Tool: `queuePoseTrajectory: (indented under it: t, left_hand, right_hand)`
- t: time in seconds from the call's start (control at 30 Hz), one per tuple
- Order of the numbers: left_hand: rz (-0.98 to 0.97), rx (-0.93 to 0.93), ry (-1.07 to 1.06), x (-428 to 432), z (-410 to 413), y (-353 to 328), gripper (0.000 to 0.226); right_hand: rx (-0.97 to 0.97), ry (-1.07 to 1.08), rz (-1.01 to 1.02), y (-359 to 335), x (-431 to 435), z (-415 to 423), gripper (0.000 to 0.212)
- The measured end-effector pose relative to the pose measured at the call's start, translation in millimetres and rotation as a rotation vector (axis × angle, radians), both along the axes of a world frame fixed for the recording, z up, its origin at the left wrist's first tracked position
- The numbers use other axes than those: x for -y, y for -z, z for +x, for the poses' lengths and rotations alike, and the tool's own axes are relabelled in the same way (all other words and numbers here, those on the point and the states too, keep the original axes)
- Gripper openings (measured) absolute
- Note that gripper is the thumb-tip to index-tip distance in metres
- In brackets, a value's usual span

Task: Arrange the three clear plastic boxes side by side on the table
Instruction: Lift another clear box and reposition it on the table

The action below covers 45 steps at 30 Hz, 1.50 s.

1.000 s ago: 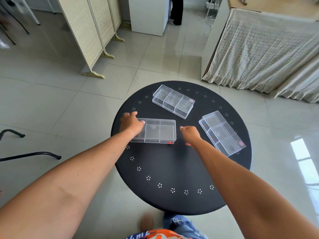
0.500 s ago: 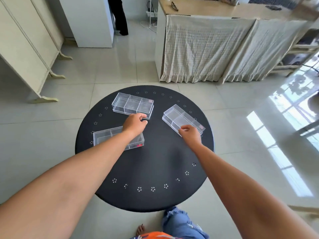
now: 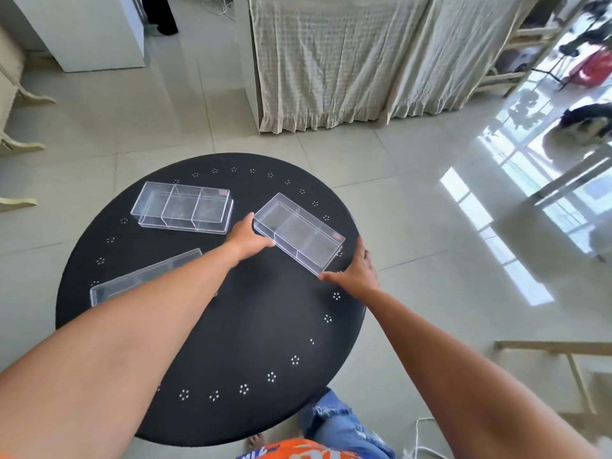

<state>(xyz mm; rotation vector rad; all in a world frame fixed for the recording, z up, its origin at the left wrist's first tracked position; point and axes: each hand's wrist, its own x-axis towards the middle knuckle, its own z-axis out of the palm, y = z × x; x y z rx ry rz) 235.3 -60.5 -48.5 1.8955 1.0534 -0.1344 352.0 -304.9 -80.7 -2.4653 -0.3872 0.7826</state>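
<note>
Three clear plastic boxes with dividers lie on a round black table (image 3: 251,326). The right box (image 3: 299,232) sits angled near the table's right edge. My left hand (image 3: 246,238) grips its near-left end, and my right hand (image 3: 356,274) presses against its near-right corner. The far box (image 3: 181,207) lies at the back left of the table, untouched. The near-left box (image 3: 139,279) rests by the left edge, partly hidden under my left forearm.
A cloth-draped counter (image 3: 347,61) stands beyond the table. A white cabinet (image 3: 89,31) is at the back left and a folding screen's feet (image 3: 20,147) at the far left. Wooden frames (image 3: 556,352) stand to the right on the glossy tiled floor.
My left hand left the near-left box and crossed to the right box's left end. My right hand slid to that box's near-right corner. The camera view swung right.
</note>
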Motion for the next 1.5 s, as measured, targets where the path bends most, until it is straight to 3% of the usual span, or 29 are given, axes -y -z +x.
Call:
queuePoseTrajectory:
  t: [0.27, 0.6, 0.8, 1.03, 1.2, 1.33, 1.5]
  left_hand:
    - [-0.154, 0.029, -0.095, -12, 24, 21, 0.111]
    - [-0.171, 0.118, -0.216, -8, 32, 37, 0.082]
    - [-0.096, 0.202, -0.242, -9, 32, 22, 0.072]
    - [0.003, 0.260, -0.132, -12, 28, 4, 0.072]
    - [0.054, 0.324, -0.048, -13, 24, -2, 0.077]
    - [-0.065, 0.381, -0.028, -17, 21, -5, 0.086]
    - [-0.185, 0.341, -0.032, -22, 17, -1, 0.076]
  right_hand:
    - [-0.018, -0.069, 0.140, 23, -12, 9, 0.146]
    - [0.037, -0.066, 0.198, 31, -16, 11, 0.132]
    - [-0.239, -0.012, 0.440, 21, -26, 34, 0.120]
    - [-0.501, 0.123, 0.557, -13, -30, 67, 0.060]
    - [-0.663, 0.138, 0.528, -35, -31, 80, 0.060]
    - [-0.747, 0.137, 0.494, -47, -32, 87, 0.076]
    - [-0.804, 0.098, 0.428, -60, -29, 94, 0.075]
